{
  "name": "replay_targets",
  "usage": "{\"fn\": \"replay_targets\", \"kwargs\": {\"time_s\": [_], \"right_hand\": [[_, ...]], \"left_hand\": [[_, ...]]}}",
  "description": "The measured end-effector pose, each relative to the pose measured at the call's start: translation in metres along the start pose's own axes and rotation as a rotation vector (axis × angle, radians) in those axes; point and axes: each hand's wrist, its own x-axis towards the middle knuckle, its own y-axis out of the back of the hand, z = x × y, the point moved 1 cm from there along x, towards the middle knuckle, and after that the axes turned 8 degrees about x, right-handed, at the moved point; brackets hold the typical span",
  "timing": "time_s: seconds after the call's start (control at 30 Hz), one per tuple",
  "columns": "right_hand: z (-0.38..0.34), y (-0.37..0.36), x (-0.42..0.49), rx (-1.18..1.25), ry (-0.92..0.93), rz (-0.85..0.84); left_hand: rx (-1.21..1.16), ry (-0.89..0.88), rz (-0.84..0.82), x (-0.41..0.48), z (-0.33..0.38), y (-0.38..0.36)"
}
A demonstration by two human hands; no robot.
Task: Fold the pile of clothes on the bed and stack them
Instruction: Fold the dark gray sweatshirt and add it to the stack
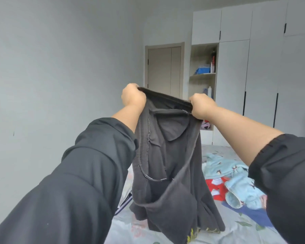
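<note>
- Currently, in the head view, both my hands are raised in front of me. My left hand and right hand each clench one end of the top band of a dark grey garment, and the band is stretched between them.
- The garment hangs in the air above the bed. Its lower edge drapes close to the sheet, but I cannot tell whether it touches. Pocket linings and raw seams face me, so I judge it to be inside out.
- To do this step well, I would turn it right side out, hold the band taut and level, shake the cloth flat, then lay it on a bare part of the sheet before folding.
- The bed has a pale floral sheet. On it, to my right, lies the pile of clothes: light blue fleece, something red, something dark blue.
- Beyond are a plain grey wall on the left, a beige door, an open shelf niche holding bottles and a blue box, and white wardrobe doors on the right.
</note>
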Motion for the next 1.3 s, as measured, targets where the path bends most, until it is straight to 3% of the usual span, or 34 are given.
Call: {"fn": "replay_targets", "kwargs": {"time_s": [0.13,0.27,0.4,0.7,0.77,0.83,0.9,0.97,1.03,1.13,1.2,1.3], "right_hand": [[0.029,-0.001,-0.009,-0.156,-0.154,0.190],[0.060,0.006,-0.007,0.019,-0.392,0.272],[0.075,0.010,-0.013,0.148,-0.515,0.340],[0.086,0.015,-0.027,0.457,-0.620,0.473],[0.088,0.017,-0.032,0.527,-0.660,0.443],[0.086,0.016,-0.034,0.641,-0.683,0.356],[0.077,0.016,-0.034,0.786,-0.672,0.245],[0.067,0.016,-0.035,0.892,-0.710,0.133],[0.059,0.018,-0.041,0.955,-0.796,-0.034],[0.065,0.015,-0.047,0.904,-0.848,-0.136],[0.079,0.014,-0.042,0.850,-0.857,-0.002],[0.116,0.001,-0.041,0.628,-0.833,0.243]], "left_hand": [[-0.083,0.137,0.040,0.010,-0.014,0.008],[0.185,0.095,0.024,0.018,-0.034,0.017],[0.359,0.157,-0.070,0.018,-0.057,0.018],[0.315,0.103,-0.207,-0.003,-0.053,0.002],[0.119,0.205,-0.365,-0.010,-0.045,0.000],[-0.151,0.383,-0.723,-0.024,-0.037,0.000],[-0.270,0.379,-1.045,-0.034,-0.026,-0.001],[-0.383,0.345,-1.212,-0.039,-0.017,-0.002],[-0.426,0.329,-1.279,-0.041,-0.012,-0.004],[-0.351,0.330,-1.244,-0.037,-0.018,-0.015],[-0.171,0.364,-1.082,-0.031,-0.031,-0.025],[0.465,0.168,-0.760,-0.018,-0.065,-0.042]]}}
